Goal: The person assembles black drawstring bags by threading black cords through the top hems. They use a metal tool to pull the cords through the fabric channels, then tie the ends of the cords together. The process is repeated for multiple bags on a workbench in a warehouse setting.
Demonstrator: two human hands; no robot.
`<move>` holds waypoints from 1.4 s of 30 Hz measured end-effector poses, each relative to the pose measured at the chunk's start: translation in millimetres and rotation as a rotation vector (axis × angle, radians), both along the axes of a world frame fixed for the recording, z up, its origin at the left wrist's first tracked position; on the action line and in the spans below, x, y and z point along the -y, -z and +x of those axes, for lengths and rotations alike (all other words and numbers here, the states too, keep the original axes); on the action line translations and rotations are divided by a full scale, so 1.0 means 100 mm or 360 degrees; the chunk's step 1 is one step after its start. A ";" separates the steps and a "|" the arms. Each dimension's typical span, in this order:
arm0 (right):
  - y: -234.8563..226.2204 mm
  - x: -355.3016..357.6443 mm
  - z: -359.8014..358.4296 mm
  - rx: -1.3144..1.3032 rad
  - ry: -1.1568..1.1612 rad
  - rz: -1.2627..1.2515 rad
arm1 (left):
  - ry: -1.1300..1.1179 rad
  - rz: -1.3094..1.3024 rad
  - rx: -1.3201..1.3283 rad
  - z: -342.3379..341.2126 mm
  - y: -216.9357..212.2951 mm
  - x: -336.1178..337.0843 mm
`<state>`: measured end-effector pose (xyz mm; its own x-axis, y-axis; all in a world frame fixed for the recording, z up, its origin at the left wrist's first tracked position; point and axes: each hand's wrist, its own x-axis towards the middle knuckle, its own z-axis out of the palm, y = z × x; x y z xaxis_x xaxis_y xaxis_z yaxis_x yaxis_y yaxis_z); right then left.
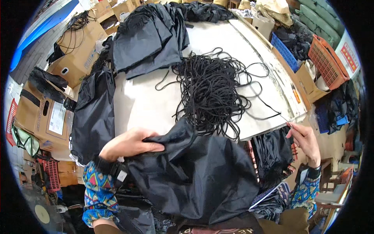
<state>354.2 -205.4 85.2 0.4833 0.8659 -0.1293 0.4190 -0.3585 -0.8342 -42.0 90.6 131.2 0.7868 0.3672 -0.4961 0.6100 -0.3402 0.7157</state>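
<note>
My left hand (130, 144) grips the upper edge of a black fabric bag (194, 171) that lies over my lap and the table's near edge. My right hand (306, 140) is raised at the right, pinching a thin metal threading tool (283, 118) with a black cord (269, 105) running from it. That cord leads back to a big tangled heap of black cord (212, 89) on the white table (144, 105).
A stack of black fabric bags (150, 37) lies at the table's far left, and more hang off its left edge (93, 113). Cardboard boxes (43, 113) stand at the left. Blue (284, 52) and orange (325, 60) plastic baskets sit at the right.
</note>
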 end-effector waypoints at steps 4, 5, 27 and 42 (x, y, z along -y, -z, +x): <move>0.21 0.36 1.11 0.0067 0.0731 0.1065 | -0.0265 0.0514 0.0268 -0.83 0.40 0.03; 0.24 0.49 1.40 0.0084 0.0898 0.1356 | -0.0391 0.0570 0.0334 -0.91 0.43 0.04; 0.15 -2.04 0.90 0.2327 0.0024 -0.0097 | -0.0866 0.0534 0.0431 -1.43 0.73 0.61; 0.05 -1.62 -1.01 0.0932 -0.1135 0.0105 | -0.0792 -0.0084 0.0332 -1.22 1.08 0.85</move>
